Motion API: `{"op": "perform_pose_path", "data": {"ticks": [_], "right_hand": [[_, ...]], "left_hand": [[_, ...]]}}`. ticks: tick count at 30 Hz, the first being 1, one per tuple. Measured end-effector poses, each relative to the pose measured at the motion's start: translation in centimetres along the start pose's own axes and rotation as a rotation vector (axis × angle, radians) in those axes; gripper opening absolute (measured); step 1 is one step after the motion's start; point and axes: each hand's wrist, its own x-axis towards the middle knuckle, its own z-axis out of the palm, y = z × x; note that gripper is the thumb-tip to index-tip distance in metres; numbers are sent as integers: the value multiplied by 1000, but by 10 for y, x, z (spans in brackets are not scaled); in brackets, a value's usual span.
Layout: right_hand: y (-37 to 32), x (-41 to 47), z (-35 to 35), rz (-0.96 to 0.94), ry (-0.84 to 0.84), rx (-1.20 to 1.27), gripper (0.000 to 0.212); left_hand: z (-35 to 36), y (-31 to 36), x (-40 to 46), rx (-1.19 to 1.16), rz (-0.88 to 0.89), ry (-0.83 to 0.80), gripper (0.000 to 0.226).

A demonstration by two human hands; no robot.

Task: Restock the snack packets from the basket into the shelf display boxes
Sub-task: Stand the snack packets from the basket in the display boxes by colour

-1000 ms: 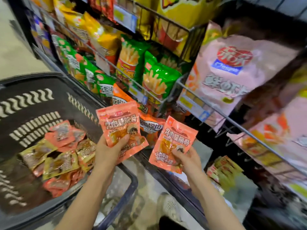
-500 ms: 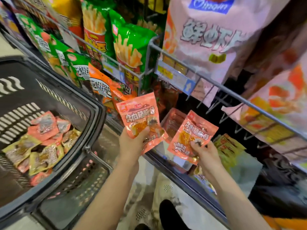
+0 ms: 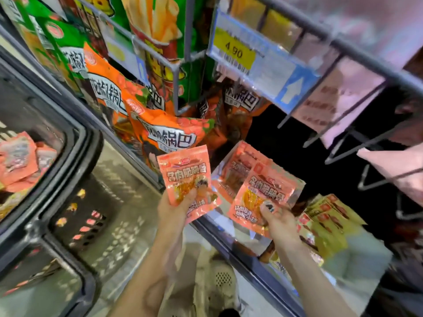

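Shop shelving fills the background, wire racks of large snack bags above a low shelf. Both hands grip one pink packet apiece: the left hand [image 3: 177, 208] pinches the left packet [image 3: 186, 177] by its lower half, the right hand [image 3: 278, 221] holds the right packet [image 3: 263, 197] the same way, thumb on the face. Each packet stands roughly upright, long axis toward twelve o'clock. The pink display box [image 3: 238, 165] lies just past the right packet, at about eleven o'clock from the right hand, which I judge the nearer. That packet covers most of the box's opening. The basket [image 3: 75, 143], at nine o'clock, is cut off; more pink packets [image 3: 20, 156] in it are blurred.
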Motion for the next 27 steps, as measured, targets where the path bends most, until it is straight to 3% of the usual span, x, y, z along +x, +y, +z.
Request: {"op": "perform_pose_path", "data": {"ticks": [5, 9, 17, 25, 27], "right_hand": [[15, 22, 19, 61, -9, 50, 12], [23, 35, 37, 107, -7, 105, 4], [30, 55, 61, 55, 60, 147, 33], [35, 69, 79, 59, 119, 114, 31], [36, 71, 83, 23, 175, -1, 32]], "left_hand": [[3, -16, 23, 29, -25, -76, 38], [6, -32, 31, 15, -50, -105, 26], [-5, -48, 43, 6, -59, -124, 33], [-12, -51, 48, 48, -49, -154, 25], [-12, -49, 48, 66, -34, -157, 23]]}}
